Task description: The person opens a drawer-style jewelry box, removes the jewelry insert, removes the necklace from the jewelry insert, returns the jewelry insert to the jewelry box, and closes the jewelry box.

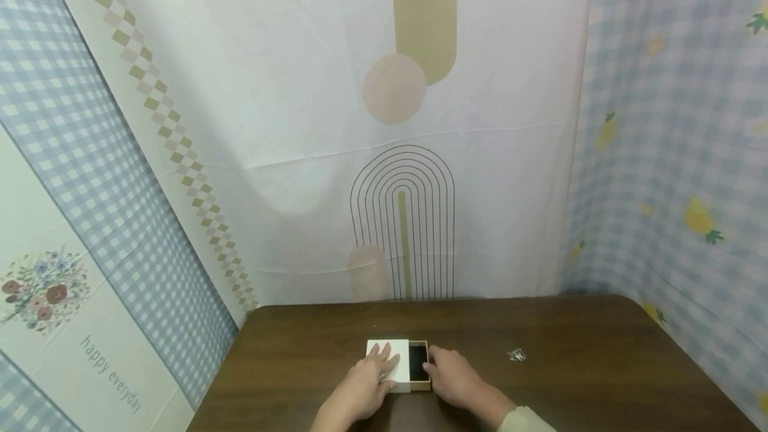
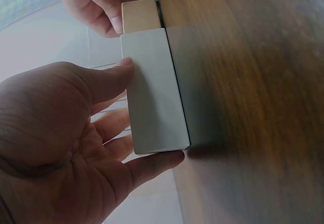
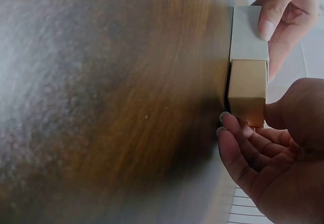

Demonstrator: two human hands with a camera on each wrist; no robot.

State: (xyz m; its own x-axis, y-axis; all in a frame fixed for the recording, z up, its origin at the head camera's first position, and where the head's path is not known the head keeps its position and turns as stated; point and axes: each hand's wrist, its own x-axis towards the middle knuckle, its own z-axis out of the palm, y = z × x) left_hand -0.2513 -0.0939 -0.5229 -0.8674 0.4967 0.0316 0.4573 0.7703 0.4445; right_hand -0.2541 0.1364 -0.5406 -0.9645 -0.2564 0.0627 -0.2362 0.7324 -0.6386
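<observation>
A white box sleeve (image 1: 404, 369) lies on the table with a tan drawer (image 1: 421, 385) partly out of its right side. The part of the drawer that shows has a black inside. My left hand (image 1: 360, 384) holds the sleeve, fingers spread over its top and thumb against the near side. In the left wrist view, one finger lies along the sleeve's (image 2: 157, 97) left end. My right hand (image 1: 455, 377) grips the drawer's outer end. From the right wrist, its thumb meets the upper edge of the drawer (image 3: 247, 77) and its fingers curl around the end.
A small pile of silvery metal pieces (image 1: 516, 355) lies on the dark wooden table (image 1: 576, 332), to the right of my right hand. Behind the table hangs a white patterned cloth (image 1: 288, 219), with checked cloths (image 1: 648, 152) at the sides.
</observation>
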